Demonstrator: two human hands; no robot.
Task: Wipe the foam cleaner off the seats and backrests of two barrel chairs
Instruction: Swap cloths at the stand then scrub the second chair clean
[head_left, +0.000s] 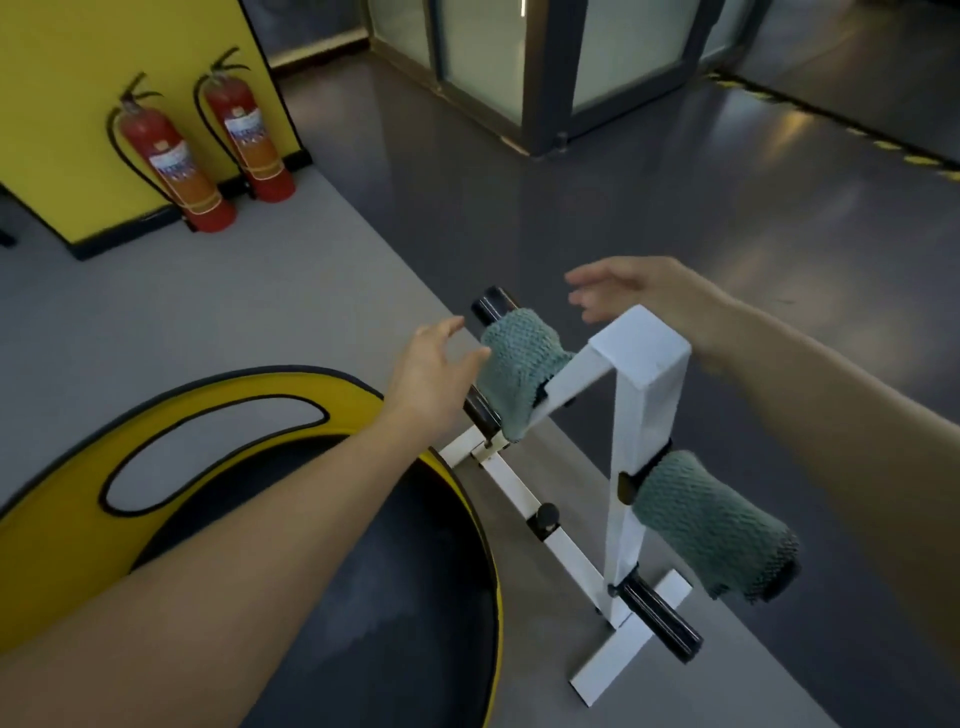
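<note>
Left fingers: the fingers (451, 328) of the left hand (431, 366) are spread and loosely straight, grasping nothing. The thumb tip lies at the edge of the upper cloth (519, 364), and blur hides whether it touches.
Right fingers: the fingers (587, 278) of the right hand (636, 291) are stretched out and released, empty, hovering just above the top of the white rack (647, 374).
Upper cloth: teal and knobbly, draped over a black peg (492, 302) on the rack's far-left side, between the two hands.
Lower cloth: the lower cloth (711, 525), also teal, wraps a peg on the rack's near-right side, well apart from both hands.
Barrel chair: the yellow-rimmed barrel chair (249, 400) sits left of the rack, just beside its foot. The left forearm crosses over its dark seat (405, 613), where a faint pale haze shows.
Background: two red fire extinguishers (174, 174) stand against a yellow wall panel (78, 78), far to the left beyond the rack.
</note>
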